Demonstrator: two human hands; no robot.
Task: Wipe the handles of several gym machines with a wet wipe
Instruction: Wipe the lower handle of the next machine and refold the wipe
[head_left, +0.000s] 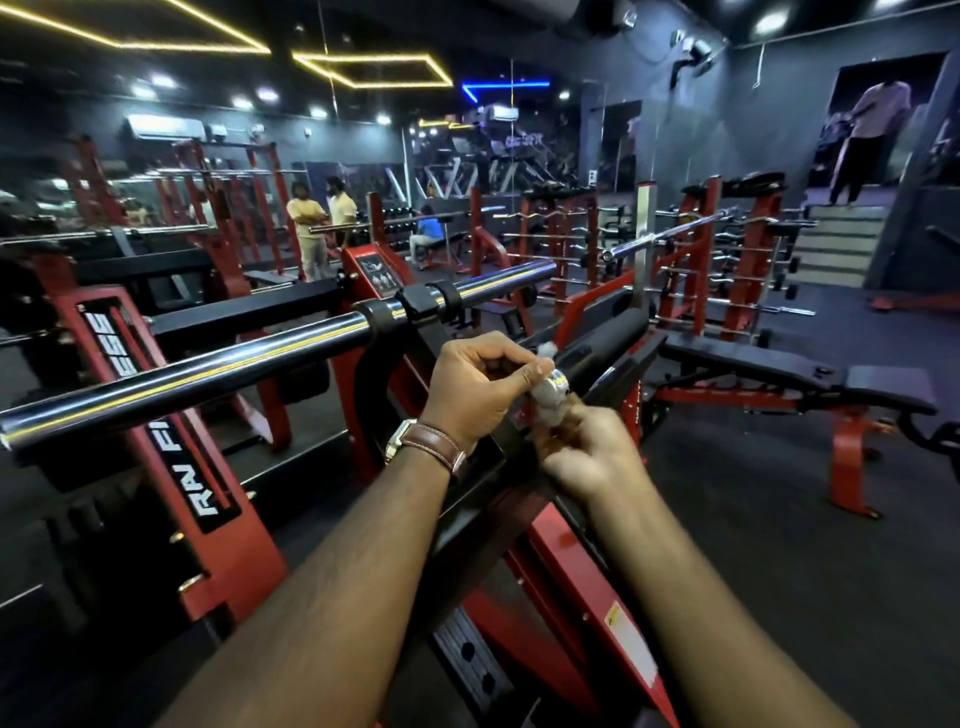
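Note:
A black padded handle with a chrome end cap juts from a red and black gym machine at the frame's middle. A crumpled white wet wipe is bunched around the chrome end. My left hand, with a brown-strapped watch on its wrist, pinches the wipe from the left with curled fingers and thumb. My right hand, blurred, grips the wipe from below, just under the end cap. Part of the wipe is hidden between the two hands.
A long chrome barbell runs across on the left, resting on a red rack. A black bench stands to the right. More red racks fill the room. Several people stand far back left; one is on stairs at the right.

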